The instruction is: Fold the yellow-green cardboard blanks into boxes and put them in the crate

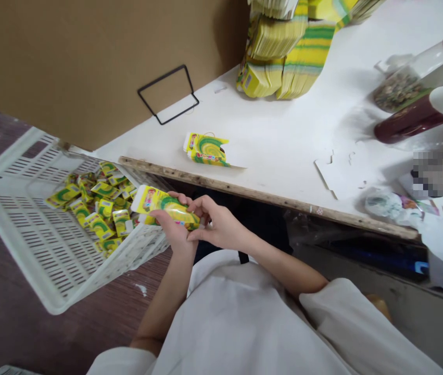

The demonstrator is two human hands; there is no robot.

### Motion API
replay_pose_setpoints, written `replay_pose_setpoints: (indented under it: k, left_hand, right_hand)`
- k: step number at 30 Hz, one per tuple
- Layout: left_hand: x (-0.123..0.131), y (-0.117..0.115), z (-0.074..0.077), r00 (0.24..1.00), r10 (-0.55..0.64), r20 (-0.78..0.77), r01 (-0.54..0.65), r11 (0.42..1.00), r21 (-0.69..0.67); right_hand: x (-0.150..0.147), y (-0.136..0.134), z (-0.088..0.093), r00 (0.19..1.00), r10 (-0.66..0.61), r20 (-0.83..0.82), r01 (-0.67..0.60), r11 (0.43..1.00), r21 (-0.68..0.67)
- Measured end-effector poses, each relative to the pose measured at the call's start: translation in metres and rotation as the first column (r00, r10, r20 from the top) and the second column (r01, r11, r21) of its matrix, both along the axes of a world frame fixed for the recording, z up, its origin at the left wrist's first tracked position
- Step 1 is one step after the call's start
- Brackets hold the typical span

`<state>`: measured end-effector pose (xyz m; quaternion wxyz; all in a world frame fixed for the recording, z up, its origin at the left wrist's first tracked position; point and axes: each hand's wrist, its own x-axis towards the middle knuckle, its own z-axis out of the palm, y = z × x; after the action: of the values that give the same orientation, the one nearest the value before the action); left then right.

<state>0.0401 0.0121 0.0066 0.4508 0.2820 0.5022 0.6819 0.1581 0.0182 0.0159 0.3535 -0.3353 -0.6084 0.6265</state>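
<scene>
Both my hands hold one small yellow and green printed box (157, 203) in front of my lap, below the table edge. My left hand (176, 228) wraps the box from beneath, fingers closed on it. My right hand (216, 225) grips the box's right end with curled fingers. The box's white flap end points left, over the rim of a white slotted plastic crate (37, 250). Several similar yellow-green boxes (96, 205) lie piled in the crate. Another such box (206, 149) lies flat on the white table (283, 140).
Stacks of flat yellow-green cartons (283, 52) stand at the table's back. A dark red cup (420, 114) and a clear jar (408, 80) lie at the right. A brown cardboard wall (88, 57) with a black wire stand (168, 94) is at the left. Crumpled plastic wrap (389, 205) sits near the front edge.
</scene>
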Motion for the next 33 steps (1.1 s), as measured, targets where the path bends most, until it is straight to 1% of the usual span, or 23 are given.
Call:
replay_pose_setpoints:
  k: [2,3,4,6,9,11,13,16,18,20,21,22,23,24,25,26,27,28,29,30,31,32,33]
  left_hand:
    - [0.001,-0.002,-0.001,0.989,-0.094,-0.114,0.089,0.995,-0.045]
    - [0.001,-0.003,-0.002,0.979,-0.125,-0.158,0.118,0.992,-0.055]
    - [0.0,-0.003,-0.003,0.974,-0.13,-0.187,0.121,0.991,-0.06]
    - [-0.004,-0.002,-0.007,0.975,-0.063,-0.213,0.051,0.997,-0.064]
    - [-0.008,0.0,-0.015,0.964,0.115,-0.241,-0.123,0.992,-0.017]
    - [-0.009,0.0,-0.019,0.957,0.151,-0.249,-0.152,0.988,0.016]
    - [-0.01,-0.001,-0.018,0.964,0.12,-0.237,-0.12,0.993,0.014]
    - [-0.022,-0.001,-0.007,0.99,0.002,-0.14,-0.005,1.0,-0.015]
    - [-0.037,0.0,0.005,0.992,-0.117,-0.056,0.116,0.993,-0.018]
    - [-0.053,0.0,0.017,0.971,-0.228,-0.065,0.227,0.974,-0.026]
    - [-0.059,-0.001,0.022,0.947,-0.301,-0.116,0.297,0.954,-0.045]
    - [-0.063,-0.002,0.026,0.902,-0.387,-0.192,0.379,0.922,-0.079]
    - [-0.064,-0.003,0.029,0.829,-0.484,-0.281,0.467,0.875,-0.131]
    - [-0.062,-0.005,0.03,0.731,-0.573,-0.371,0.543,0.817,-0.191]
    - [-0.058,-0.007,0.031,0.635,-0.629,-0.449,0.588,0.77,-0.246]
    - [-0.052,-0.009,0.03,0.558,-0.654,-0.51,0.604,0.742,-0.291]
    - [-0.045,-0.012,0.028,0.524,-0.645,-0.556,0.588,0.746,-0.312]
    - [-0.037,-0.014,0.025,0.524,-0.612,-0.592,0.548,0.775,-0.316]
    - [-0.03,-0.016,0.021,0.54,-0.567,-0.622,0.493,0.812,-0.312]
    - [-0.023,-0.018,0.018,0.552,-0.523,-0.649,0.436,0.845,-0.31]
    - [-0.018,-0.019,0.013,0.552,-0.484,-0.68,0.381,0.871,-0.31]
    - [-0.014,-0.02,0.009,0.532,-0.45,-0.717,0.337,0.89,-0.308]
    - [-0.011,-0.02,0.006,0.503,-0.415,-0.758,0.301,0.906,-0.296]
  right_hand:
    - [0.005,0.007,-0.001,0.996,-0.092,0.016,0.092,0.996,0.003]
    - [0.008,0.01,-0.001,0.992,-0.125,0.013,0.125,0.992,0.007]
    - [0.01,0.013,0.0,0.99,-0.139,0.003,0.139,0.99,0.011]
    - [0.014,0.016,0.001,0.993,-0.118,-0.018,0.119,0.993,0.015]
    - [0.013,0.017,0.0,0.994,-0.109,0.006,0.109,0.993,0.041]
    - [0.012,0.016,-0.002,0.989,-0.14,0.042,0.137,0.987,0.081]
    - [0.015,0.017,-0.002,0.985,-0.165,0.056,0.156,0.978,0.136]
    - [0.028,0.021,0.007,0.98,-0.164,0.115,0.13,0.958,0.254]
    - [0.04,0.023,0.017,0.965,-0.124,0.229,0.037,0.936,0.351]
    - [0.048,0.023,0.026,0.928,-0.1,0.358,-0.081,0.885,0.458]
    - [0.05,0.023,0.03,0.907,-0.11,0.407,-0.124,0.853,0.507]
    - [0.051,0.022,0.034,0.891,-0.128,0.435,-0.154,0.817,0.556]
    - [0.051,0.02,0.036,0.884,-0.15,0.443,-0.168,0.782,0.6]
    - [0.05,0.019,0.038,0.885,-0.17,0.433,-0.168,0.752,0.638]
    - [0.048,0.017,0.039,0.892,-0.195,0.408,-0.146,0.73,0.668]
    - [0.046,0.016,0.039,0.9,-0.231,0.371,-0.099,0.719,0.688]
    - [0.044,0.015,0.038,0.903,-0.283,0.324,-0.024,0.719,0.695]
    - [0.042,0.014,0.037,0.895,-0.356,0.268,0.082,0.723,0.686]
    - [0.04,0.013,0.034,0.875,-0.435,0.212,0.203,0.727,0.656]
    - [0.038,0.013,0.031,0.851,-0.501,0.158,0.319,0.732,0.602]
    - [0.036,0.013,0.027,0.837,-0.536,0.111,0.409,0.747,0.524]
    - [0.033,0.012,0.023,0.846,-0.529,0.069,0.455,0.783,0.425]
    - [0.031,0.012,0.02,0.874,-0.486,0.03,0.454,0.836,0.307]
